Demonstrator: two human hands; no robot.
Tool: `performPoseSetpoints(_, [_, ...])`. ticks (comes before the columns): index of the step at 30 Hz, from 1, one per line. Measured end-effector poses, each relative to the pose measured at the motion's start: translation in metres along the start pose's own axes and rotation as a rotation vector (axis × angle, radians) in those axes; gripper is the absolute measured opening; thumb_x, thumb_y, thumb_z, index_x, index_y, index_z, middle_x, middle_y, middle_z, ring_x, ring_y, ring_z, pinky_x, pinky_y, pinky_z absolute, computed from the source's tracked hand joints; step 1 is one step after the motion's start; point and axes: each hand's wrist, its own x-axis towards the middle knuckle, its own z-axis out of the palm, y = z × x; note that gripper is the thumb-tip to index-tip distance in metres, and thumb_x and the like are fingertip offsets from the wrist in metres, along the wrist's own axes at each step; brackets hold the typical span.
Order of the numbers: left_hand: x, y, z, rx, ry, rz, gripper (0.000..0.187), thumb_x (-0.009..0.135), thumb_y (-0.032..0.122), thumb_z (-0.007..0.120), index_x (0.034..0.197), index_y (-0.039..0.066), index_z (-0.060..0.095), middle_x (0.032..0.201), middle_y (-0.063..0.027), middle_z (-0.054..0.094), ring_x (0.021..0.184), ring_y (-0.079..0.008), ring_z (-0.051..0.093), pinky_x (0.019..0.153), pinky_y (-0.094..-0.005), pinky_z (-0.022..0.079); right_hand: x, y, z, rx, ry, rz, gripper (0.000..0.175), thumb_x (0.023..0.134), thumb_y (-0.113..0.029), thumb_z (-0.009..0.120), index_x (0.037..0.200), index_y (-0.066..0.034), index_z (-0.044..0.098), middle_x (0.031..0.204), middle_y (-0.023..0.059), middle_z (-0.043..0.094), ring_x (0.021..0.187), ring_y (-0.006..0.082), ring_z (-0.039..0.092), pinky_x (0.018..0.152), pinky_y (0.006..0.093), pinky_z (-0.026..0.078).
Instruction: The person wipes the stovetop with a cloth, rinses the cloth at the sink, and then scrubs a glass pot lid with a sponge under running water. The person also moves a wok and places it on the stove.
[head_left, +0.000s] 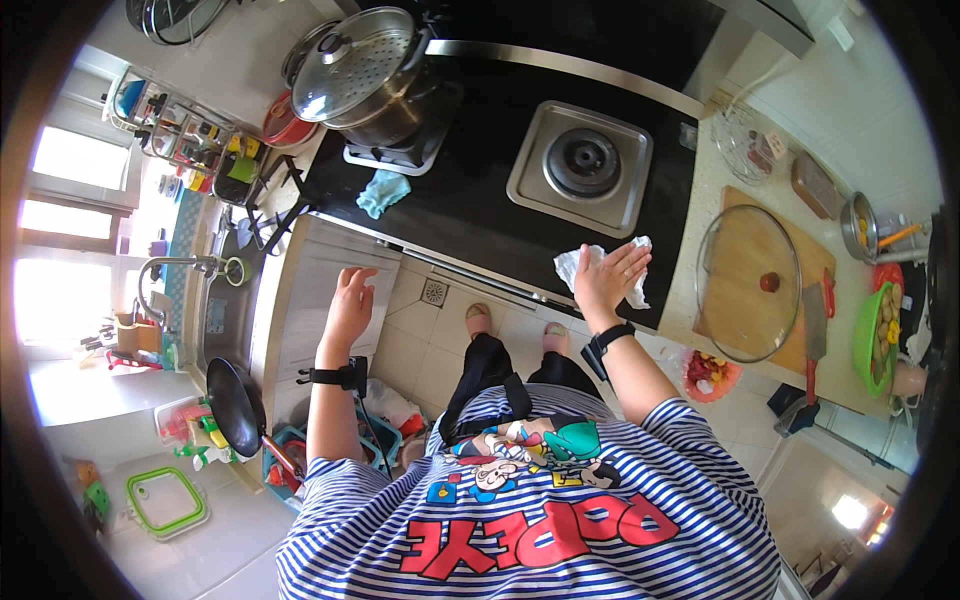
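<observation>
My right hand (609, 281) lies flat over a crumpled white paper towel (568, 264), holding it against the front edge of the black glass cooktop (480, 202). The palm hides the towel's middle; white edges stick out on both sides. Above this hand is a bare burner (585, 157) in a square metal drip tray (525, 184), without a pan support. My left hand (350, 304) hangs in the air before the cabinet front, fingers loosely bent and holding nothing. A light-blue cloth (383, 193) lies crumpled on the cooktop's left part, away from both hands.
A lidded steel steamer pot (375, 112) stands on the left burner. A black pan support (281, 202) rests by the sink (229, 315). Rightward are a cutting board (739, 196), a glass lid (720, 300) and a cleaver (814, 322). A frying pan (232, 405) sits at left.
</observation>
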Motion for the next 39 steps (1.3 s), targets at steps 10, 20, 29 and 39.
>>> performPoseSetpoints(10, [0.038,-0.049,0.006,0.035,0.005,0.062,0.031,0.086,0.0,0.056,0.115,0.007,0.059,0.112,-0.0162,0.055,0.097,-0.0345,0.058,0.082,-0.04,0.049,-0.029,-0.051,0.018,0.018,-0.011,-0.214,0.078,0.098,-0.041,0.039,0.143,0.0173,0.016,0.152,0.0377,0.006,0.144,0.0476,0.001,0.118,0.0499,0.002])
performPoseSetpoints(20, [0.147,-0.03,0.047,0.134,0.058,0.246,0.052,0.082,0.011,0.066,0.132,0.018,0.054,0.13,-0.0144,0.05,0.112,-0.0359,0.05,0.094,-0.0453,0.044,-0.009,-0.22,0.057,0.17,-0.072,-0.665,0.064,0.096,-0.032,0.046,0.144,0.007,0.03,0.155,0.0218,0.021,0.146,0.0321,0.016,0.119,0.0398,0.012])
performPoseSetpoints(29, [0.147,-0.063,0.035,-0.192,-0.123,0.211,0.025,0.08,-0.002,0.062,0.104,0.006,0.065,0.098,-0.0143,0.058,0.082,-0.036,0.062,0.072,-0.0396,0.052,-0.019,-0.084,-0.023,-0.155,-0.333,-0.786,0.063,0.096,-0.031,0.047,0.15,-0.0062,0.026,0.159,0.0075,0.02,0.147,0.024,0.015,0.119,0.0413,0.013])
performPoseSetpoints(39, [0.123,-0.069,-0.003,-0.304,-0.084,0.085,0.023,0.08,-0.001,0.064,0.103,0.004,0.065,0.096,-0.0122,0.06,0.077,-0.0263,0.06,0.059,-0.0313,0.047,-0.025,-0.208,0.05,0.163,0.025,-0.374,0.07,0.093,-0.028,0.048,0.148,0.0051,0.021,0.154,0.0253,0.022,0.145,0.0378,0.017,0.118,0.0445,0.011])
